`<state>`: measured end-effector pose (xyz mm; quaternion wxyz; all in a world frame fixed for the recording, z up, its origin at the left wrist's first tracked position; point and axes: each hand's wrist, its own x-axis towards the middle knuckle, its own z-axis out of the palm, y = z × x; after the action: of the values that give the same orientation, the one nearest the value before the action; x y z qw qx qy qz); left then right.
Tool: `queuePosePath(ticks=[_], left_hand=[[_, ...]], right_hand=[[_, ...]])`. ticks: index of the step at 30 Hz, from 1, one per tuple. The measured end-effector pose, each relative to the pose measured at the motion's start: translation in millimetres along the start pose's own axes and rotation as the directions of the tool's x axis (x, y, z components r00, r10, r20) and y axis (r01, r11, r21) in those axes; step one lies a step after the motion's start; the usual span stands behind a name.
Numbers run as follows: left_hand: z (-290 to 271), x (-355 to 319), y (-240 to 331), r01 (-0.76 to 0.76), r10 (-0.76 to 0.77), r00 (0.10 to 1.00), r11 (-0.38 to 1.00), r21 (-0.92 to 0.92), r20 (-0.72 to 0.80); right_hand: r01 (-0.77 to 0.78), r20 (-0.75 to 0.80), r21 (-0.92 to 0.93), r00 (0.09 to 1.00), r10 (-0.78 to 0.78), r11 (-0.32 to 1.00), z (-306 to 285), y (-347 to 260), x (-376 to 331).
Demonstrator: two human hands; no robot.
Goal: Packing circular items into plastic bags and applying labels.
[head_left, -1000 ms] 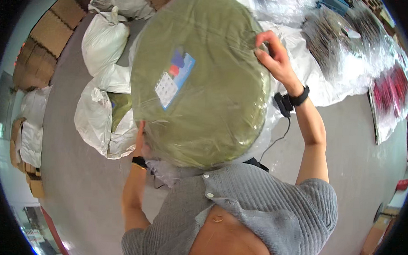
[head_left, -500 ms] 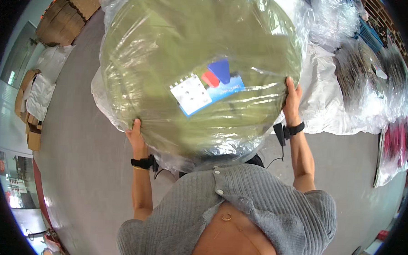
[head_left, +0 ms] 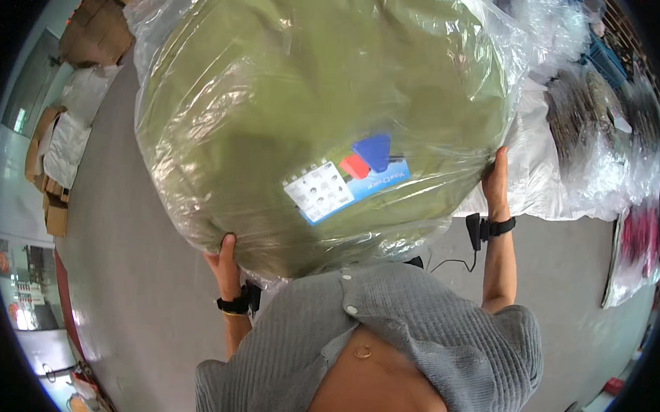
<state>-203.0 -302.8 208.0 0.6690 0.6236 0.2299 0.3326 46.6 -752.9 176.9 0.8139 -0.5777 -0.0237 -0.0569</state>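
Your forearms (head_left: 500,265) extend forward; your left hand (head_left: 223,266) and right hand (head_left: 496,185) grip well apart, thumbs (head_left: 500,162) uppermost, the right farther forward.

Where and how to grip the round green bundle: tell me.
The round green bundle is likely best gripped at opposite sides of its lower rim, coming from left and right, as the left hand and right hand hold it: it is wide and round, its plastic wrap loose.
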Motion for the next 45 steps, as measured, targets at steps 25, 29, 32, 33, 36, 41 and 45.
queuePosePath(ticks=[25,29,32,33,36,41,45], left_hand=[[-19.0,-34.8,-88.9,0.197,-0.233,0.967,0.941,0.274,0.104],[-7.0,-27.8,-67.9,0.496,-0.47,0.867,0.848,-0.187,0.164],[-3.1,-22.2,-68.5,0.134,-0.37,0.847,0.844,0.519,0.383],[4.8,-20.8,-67.5,0.118,-0.388,0.817,0.837,0.535,0.426],[10.2,-12.0,-79.2,0.494,-0.651,0.725,0.719,0.489,0.225],[-26.1,-8.1,-90.2,0.43,-0.578,0.764,0.788,0.441,0.286],[-33.6,11.6,-71.3,0.439,-0.63,0.706,0.748,0.497,0.324]], right_hand=[[0.13,0.145,-0.291,0.985,-0.091,0.948,-19.4,-48.7,-10.6],[-0.016,0.109,-0.287,0.993,0.049,0.958,-1.8,-29.5,6.3],[-0.13,0.06,-0.3,0.986,0.154,0.945,9.1,-11.7,11.9],[-0.169,0.105,-0.262,0.974,0.203,0.95,15.2,-10.4,11.4],[-0.311,0.083,-0.262,0.936,0.343,0.913,3.7,31.2,21.6],[-0.576,0.125,0.146,0.818,0.562,0.805,-34.7,97.1,15.1],[-0.693,0.058,0.278,0.704,0.708,0.666,-98.0,226.4,-14.6]])
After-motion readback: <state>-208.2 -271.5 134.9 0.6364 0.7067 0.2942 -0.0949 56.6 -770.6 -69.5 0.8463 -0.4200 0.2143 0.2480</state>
